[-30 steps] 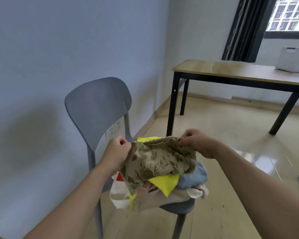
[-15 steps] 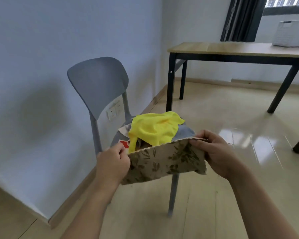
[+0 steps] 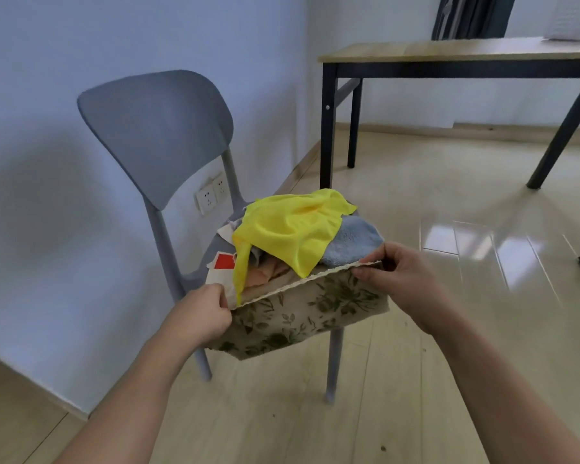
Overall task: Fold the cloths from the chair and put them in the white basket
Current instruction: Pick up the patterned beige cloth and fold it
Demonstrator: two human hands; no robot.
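The floral cloth had come off the chair, both hands pinching its top corners, ready for halving.

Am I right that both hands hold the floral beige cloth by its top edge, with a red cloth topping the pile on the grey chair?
Not quite: the head view shows a yellow cloth topping the pile. The rest stands.

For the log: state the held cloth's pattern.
Beige cloth with dark green leaf print; head view.
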